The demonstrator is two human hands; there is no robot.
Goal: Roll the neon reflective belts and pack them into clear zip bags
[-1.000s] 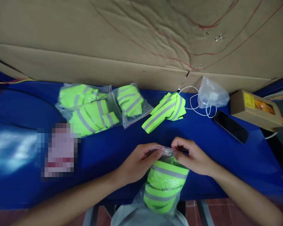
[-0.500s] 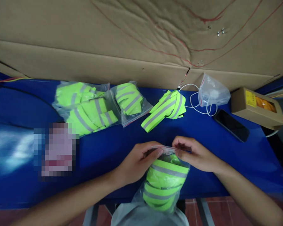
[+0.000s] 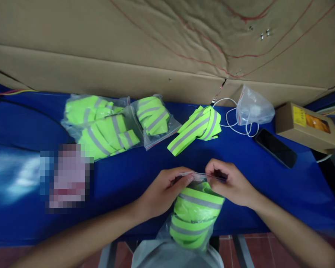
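Observation:
My left hand (image 3: 163,191) and my right hand (image 3: 231,183) both pinch the top edge of a clear zip bag (image 3: 194,217) at the near edge of the blue table (image 3: 268,186). The bag holds a folded neon green band with grey reflective stripes and hangs partly over the table edge. My fingers are closed on the bag's seal strip, left hand on the left end, right hand on the right end.
A loose neon green reflective band (image 3: 197,128) lies beyond my hands. Two filled bags (image 3: 100,126) (image 3: 153,117) sit at the back left. A small clear bag (image 3: 254,106), a white cable (image 3: 231,124), a black phone (image 3: 276,153) and a cardboard box (image 3: 307,128) are at the right. A cardboard wall (image 3: 156,48) stands behind.
My hands stay pinched on the bag's top edge. The right hand's fingers have shifted slightly along the seal; the bag has barely moved.

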